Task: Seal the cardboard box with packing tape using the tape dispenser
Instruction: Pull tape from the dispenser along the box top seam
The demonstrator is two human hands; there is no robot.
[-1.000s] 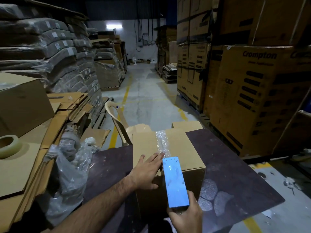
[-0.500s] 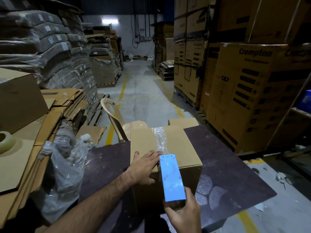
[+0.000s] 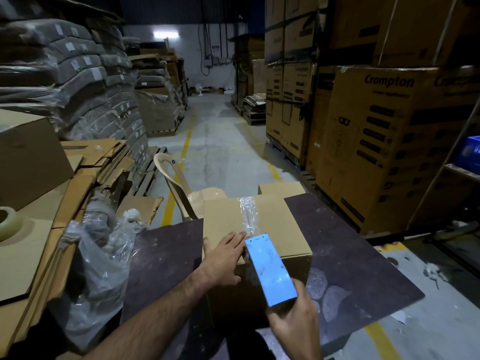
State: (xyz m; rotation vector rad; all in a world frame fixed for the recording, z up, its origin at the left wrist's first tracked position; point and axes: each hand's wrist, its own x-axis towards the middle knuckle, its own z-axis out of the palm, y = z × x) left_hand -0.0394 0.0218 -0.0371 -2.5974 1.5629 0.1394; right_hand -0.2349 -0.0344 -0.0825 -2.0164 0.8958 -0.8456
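Blue tape dispenser (image 3: 270, 271) in my curled right grip (image 3: 293, 326), finishing the cardboard box (image 3: 280, 222) seam, left grip (image 3: 223, 258) flat beside its nose; next I'd drag over the edge, tear.

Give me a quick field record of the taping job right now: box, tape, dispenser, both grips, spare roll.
box: cardboard box on the dark table, top flaps closed
tape: clear strip along the top centre seam, running from the far edge to the dispenser
dispenser: blue tape dispenser, front end at the box top, rear raised toward the person
left: left grip flat on the box top, fingers straight, beside the dispenser's front
right: right grip holds the dispenser's rear end
spare: tape roll on cardboard, far left
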